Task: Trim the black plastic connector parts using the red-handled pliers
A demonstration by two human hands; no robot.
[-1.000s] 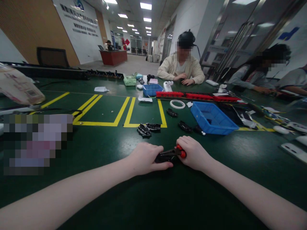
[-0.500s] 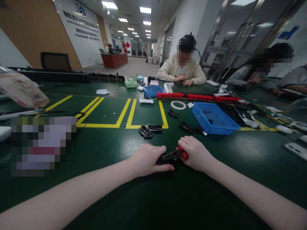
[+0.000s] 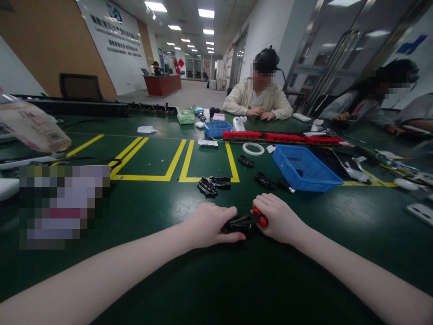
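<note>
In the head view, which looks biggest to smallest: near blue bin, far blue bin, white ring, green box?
1. near blue bin
2. far blue bin
3. white ring and green box look about alike; the box sits farther away, so no ranking between them.

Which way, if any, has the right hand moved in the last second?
No. The right hand keeps its offset below the blue bin's near wall, gripping the red-handled tool at the black part; only the camera shifted.
</note>
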